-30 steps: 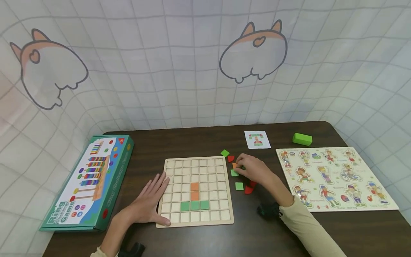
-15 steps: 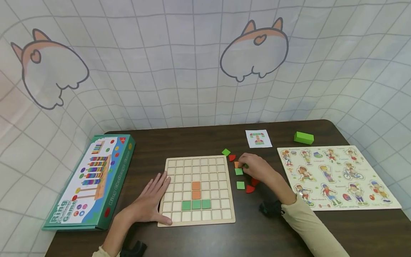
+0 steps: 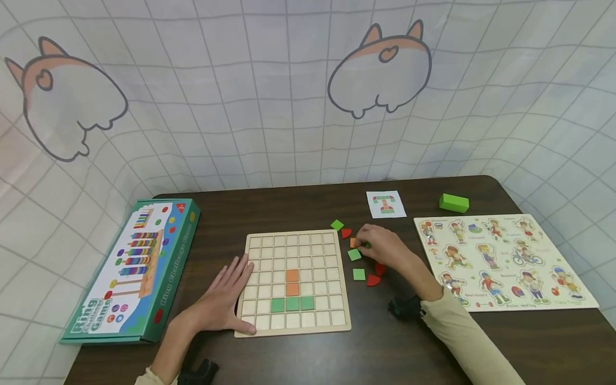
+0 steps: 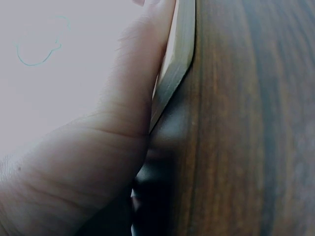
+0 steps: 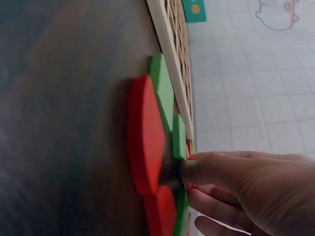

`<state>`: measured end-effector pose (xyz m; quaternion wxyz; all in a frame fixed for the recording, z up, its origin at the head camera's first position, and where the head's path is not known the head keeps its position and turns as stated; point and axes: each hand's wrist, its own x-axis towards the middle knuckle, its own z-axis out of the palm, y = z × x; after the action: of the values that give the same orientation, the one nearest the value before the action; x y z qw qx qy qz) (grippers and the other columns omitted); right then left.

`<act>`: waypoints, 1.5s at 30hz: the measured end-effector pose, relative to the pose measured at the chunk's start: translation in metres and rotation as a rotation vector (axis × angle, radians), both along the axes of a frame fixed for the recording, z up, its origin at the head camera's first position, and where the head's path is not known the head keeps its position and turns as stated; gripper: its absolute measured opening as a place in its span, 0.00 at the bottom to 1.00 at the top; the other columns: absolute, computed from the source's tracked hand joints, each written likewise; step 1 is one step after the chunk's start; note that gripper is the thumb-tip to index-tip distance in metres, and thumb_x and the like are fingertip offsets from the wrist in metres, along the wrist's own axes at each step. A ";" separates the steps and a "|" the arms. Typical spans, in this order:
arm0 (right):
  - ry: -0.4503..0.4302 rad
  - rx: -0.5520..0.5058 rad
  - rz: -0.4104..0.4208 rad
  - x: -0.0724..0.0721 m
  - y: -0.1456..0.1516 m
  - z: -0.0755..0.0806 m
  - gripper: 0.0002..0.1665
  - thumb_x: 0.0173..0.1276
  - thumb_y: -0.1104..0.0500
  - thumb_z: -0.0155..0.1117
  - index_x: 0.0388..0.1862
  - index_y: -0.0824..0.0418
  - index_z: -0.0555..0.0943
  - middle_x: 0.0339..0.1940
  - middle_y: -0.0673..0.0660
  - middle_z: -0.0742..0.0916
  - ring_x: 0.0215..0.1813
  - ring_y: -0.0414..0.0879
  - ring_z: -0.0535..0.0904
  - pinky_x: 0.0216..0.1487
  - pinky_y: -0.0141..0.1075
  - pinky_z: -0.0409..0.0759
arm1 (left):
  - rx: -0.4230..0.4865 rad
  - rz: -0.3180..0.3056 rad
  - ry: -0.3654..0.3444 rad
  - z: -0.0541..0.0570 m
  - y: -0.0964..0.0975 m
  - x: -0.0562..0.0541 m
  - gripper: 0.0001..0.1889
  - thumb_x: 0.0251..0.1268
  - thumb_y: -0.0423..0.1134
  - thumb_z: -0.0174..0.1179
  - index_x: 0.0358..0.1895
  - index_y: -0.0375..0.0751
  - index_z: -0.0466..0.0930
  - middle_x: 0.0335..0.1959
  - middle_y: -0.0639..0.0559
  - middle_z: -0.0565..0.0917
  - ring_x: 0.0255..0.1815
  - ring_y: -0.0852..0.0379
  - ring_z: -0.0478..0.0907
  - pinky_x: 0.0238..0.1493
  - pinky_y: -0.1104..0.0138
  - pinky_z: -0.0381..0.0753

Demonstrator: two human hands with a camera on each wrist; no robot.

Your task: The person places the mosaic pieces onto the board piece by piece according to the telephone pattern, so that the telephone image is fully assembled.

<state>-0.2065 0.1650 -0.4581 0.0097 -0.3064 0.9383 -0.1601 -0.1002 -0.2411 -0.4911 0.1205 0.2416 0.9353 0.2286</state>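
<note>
A wooden grid board (image 3: pixel 250 256) lies on the table, with two orange square tiles in a column (image 3: pixel 292 276) above a row of green square tiles (image 3: pixel 292 303). My left hand (image 3: pixel 223 299) rests spread on its left edge, thumb at the lower left corner; the left wrist view shows the palm (image 4: pixel 123 108) against the board's side. Right of the board, my right hand (image 3: pixel 382 246) has its fingertips at an orange tile (image 3: pixel 353 243) and pinches it. A green tile (image 3: pixel 354 255) lies just below, tilted. Another green piece (image 3: pixel 368 245) shows partly under the fingers.
Loose pieces lie near the right hand: a green square (image 3: pixel 359 274), red quarter-rounds (image 3: pixel 373 280) and a green tile (image 3: pixel 337 225). Behind are a pattern card (image 3: pixel 386 204) and a green block (image 3: pixel 454 203). A picture puzzle board (image 3: pixel 505 262) lies right, a game box (image 3: pixel 130 272) left.
The green tile below the right hand's fingertips has turned to a slant. The right hand stays at the orange tile; the left hand has not moved on the board.
</note>
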 end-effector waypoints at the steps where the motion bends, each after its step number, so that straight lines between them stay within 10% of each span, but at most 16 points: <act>1: 0.002 -0.004 -0.001 -0.001 0.000 0.001 0.04 0.61 0.61 0.70 0.36 0.55 0.87 0.41 0.54 0.85 0.41 0.47 0.81 0.39 0.39 0.80 | -0.001 0.001 -0.002 0.000 0.000 0.000 0.71 0.38 0.72 0.69 0.79 0.40 0.36 0.81 0.40 0.34 0.80 0.36 0.32 0.72 0.41 0.37; 18: -0.059 -0.072 0.301 0.014 -0.121 0.013 0.11 0.68 0.52 0.65 0.43 0.54 0.87 0.42 0.50 0.85 0.43 0.41 0.80 0.42 0.32 0.80 | -0.043 0.027 -0.023 0.004 -0.001 -0.001 0.72 0.35 0.75 0.68 0.79 0.41 0.36 0.81 0.43 0.34 0.81 0.39 0.32 0.74 0.43 0.37; 45: -0.038 0.007 0.322 0.015 -0.128 0.007 0.09 0.67 0.53 0.65 0.42 0.54 0.87 0.41 0.49 0.84 0.44 0.42 0.80 0.46 0.33 0.80 | -0.056 0.030 -0.030 0.000 0.001 -0.002 0.72 0.35 0.77 0.66 0.79 0.42 0.36 0.81 0.44 0.34 0.81 0.39 0.32 0.75 0.42 0.37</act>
<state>-0.1915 0.0375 -0.4511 0.0541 -0.4499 0.8772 -0.1588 -0.1017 -0.2400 -0.4909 0.1375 0.2205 0.9430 0.2079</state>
